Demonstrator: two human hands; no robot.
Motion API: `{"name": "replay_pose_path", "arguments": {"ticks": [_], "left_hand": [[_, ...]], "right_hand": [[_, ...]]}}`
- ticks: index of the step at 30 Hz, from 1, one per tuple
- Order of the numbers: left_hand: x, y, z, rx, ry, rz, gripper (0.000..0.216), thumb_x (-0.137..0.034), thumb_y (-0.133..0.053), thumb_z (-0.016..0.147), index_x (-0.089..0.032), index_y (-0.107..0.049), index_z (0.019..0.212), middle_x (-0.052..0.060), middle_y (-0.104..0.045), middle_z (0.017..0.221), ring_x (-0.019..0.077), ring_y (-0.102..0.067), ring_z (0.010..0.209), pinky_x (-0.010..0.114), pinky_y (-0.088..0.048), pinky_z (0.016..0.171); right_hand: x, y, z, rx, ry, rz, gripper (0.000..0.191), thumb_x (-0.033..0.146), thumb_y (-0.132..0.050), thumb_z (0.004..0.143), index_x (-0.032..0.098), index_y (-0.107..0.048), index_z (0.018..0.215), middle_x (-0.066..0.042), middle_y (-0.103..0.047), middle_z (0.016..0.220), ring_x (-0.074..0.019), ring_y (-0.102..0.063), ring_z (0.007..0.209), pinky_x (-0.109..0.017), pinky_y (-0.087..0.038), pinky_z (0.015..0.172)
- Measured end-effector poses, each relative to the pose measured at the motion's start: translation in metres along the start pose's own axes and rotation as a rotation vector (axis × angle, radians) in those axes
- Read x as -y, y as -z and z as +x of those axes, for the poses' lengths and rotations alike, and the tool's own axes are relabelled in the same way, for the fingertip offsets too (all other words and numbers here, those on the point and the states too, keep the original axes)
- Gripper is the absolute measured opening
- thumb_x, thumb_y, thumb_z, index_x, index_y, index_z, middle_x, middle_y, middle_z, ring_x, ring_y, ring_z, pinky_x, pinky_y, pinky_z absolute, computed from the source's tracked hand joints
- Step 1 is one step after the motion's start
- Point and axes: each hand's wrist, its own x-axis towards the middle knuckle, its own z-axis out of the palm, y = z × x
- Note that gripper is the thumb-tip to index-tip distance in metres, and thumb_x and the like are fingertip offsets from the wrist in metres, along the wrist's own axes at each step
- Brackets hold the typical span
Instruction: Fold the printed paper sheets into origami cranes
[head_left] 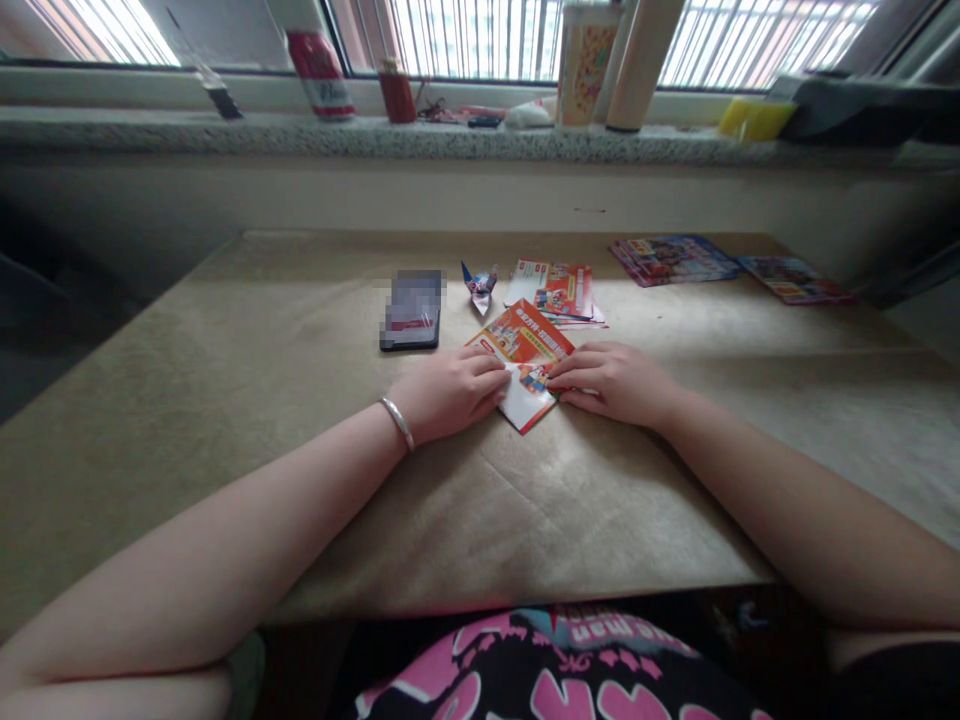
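Red-printed glossy paper sheet (525,372), partly folded, beside black flat phone (410,312): left hand (448,392) and right hand (611,382) fingers flat, pressing it, nothing gripped.

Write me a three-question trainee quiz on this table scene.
1. True or false: the left hand and the right hand both touch the printed paper.
2. Which lies nearest the phone? A) folded paper crane B) magazines C) red can
3. Fill in: a silver ___ sits on the left wrist.
Key: 1 true; 2 A; 3 bracelet.
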Motion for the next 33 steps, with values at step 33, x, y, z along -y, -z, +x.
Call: {"name": "replay_pose_path", "arguments": {"ticks": [33], "left_hand": [[0.007,-0.001,0.004,-0.001,0.409,-0.491,0.039,-0.039,-0.042,0.095,-0.019,-0.074,0.085,0.002,-0.074,0.084,0.0159,-0.065,0.079,0.026,-0.046,0.072]], "right_hand": [[0.010,0.000,0.003,-0.004,-0.248,-0.100,0.018,0.028,-0.055,0.089,0.023,-0.073,0.089,-0.003,-0.074,0.096,-0.0195,-0.065,0.089,-0.031,-0.046,0.076]]}}
